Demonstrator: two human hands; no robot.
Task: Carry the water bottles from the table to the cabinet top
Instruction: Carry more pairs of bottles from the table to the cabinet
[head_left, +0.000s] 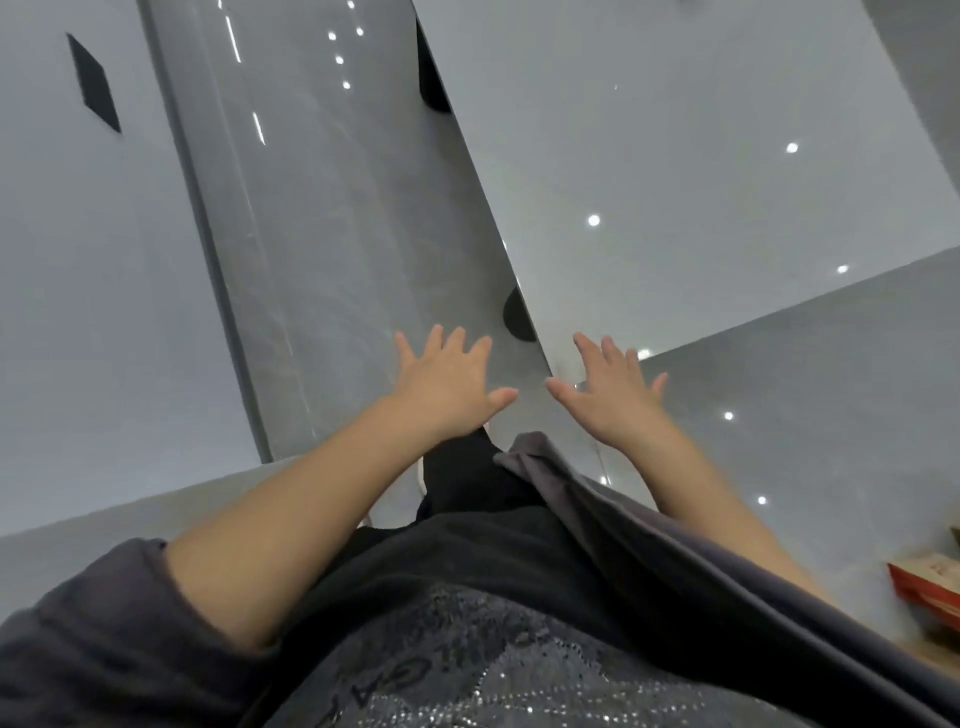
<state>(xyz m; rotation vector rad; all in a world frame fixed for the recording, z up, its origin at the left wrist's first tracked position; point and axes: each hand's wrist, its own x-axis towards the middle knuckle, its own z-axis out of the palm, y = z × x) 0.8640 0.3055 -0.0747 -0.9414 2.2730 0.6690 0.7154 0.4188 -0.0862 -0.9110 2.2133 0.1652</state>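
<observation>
Your left hand (447, 387) and right hand (615, 395) reach forward, fingers spread, holding nothing, over the grey floor (322, 249), probably free for a pickup. 0 water bottles show; their place cannot be told.

grey glossy floor (322, 249), dark sequinned shirt (467, 649)

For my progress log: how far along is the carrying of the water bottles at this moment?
Done: cannot be judged, since no bottle, table or cabinet top is in view. In hand: nothing; the left hand and right hand are open and empty, spread above the glossy grey floor. Left: unclear; any remaining bottle is out of sight.
</observation>
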